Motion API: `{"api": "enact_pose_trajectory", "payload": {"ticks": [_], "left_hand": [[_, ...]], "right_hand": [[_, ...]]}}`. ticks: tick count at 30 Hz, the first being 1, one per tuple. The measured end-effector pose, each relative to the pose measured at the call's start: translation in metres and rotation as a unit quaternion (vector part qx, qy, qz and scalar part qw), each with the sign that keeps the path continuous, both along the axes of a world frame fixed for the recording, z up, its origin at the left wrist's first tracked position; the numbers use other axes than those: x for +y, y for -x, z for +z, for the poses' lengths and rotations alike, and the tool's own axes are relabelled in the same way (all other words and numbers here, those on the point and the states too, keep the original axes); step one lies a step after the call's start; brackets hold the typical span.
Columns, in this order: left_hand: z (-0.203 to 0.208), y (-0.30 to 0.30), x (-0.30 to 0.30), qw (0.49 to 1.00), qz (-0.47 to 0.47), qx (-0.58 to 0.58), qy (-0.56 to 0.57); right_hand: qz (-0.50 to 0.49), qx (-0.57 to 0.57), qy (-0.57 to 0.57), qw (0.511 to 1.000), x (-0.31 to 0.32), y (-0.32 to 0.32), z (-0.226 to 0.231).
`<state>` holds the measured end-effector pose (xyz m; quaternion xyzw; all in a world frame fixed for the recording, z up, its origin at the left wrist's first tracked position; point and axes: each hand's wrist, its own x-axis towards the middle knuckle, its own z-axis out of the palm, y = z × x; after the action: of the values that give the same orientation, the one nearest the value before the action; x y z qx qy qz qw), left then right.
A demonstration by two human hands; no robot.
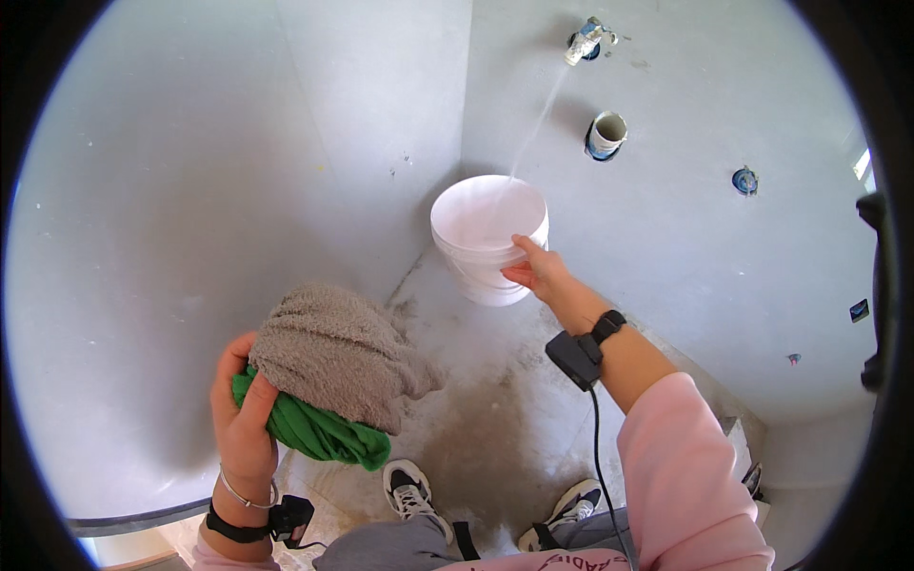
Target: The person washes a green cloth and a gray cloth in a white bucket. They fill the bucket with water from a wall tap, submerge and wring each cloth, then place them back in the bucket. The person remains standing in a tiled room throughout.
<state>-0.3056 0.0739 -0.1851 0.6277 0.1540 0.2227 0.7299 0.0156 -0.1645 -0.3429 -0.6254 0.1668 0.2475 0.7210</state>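
At the lower left my left hand is closed around two bundled cloths, a thick grey-brown towel and a green cloth beneath it. My right hand reaches to the near right rim of a white plastic bucket, thumb over the edge and fingers against the outer wall. The bucket stands upright on the floor in the corner. A thin stream of water runs down from a wall tap into it. How much water lies inside I cannot tell.
Grey walls meet behind the bucket. From the right wall stick out a short open pipe and a small capped fitting. The concrete floor is dusty and stained, and my shoes stand on it. A black cable hangs from my right wrist.
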Motion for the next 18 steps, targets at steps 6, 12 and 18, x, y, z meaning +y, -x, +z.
{"api": "enact_pose_trajectory", "payload": {"ticks": [6, 12, 18], "left_hand": [[-0.001, -0.002, -0.003, 1.000, 0.009, -0.004, 0.011], [0.010, -0.002, -0.010, 0.999, 0.003, 0.030, -0.017], [0.016, 0.000, -0.005, 1.000, 0.013, 0.024, 0.005]], "right_hand": [[0.004, 0.040, 0.005, 0.999, -0.012, -0.015, -0.043], [0.111, 0.019, 0.079, 0.991, -0.006, 0.010, -0.088], [-0.059, -0.586, 0.303, 0.749, -0.010, -0.030, 0.064]]}}
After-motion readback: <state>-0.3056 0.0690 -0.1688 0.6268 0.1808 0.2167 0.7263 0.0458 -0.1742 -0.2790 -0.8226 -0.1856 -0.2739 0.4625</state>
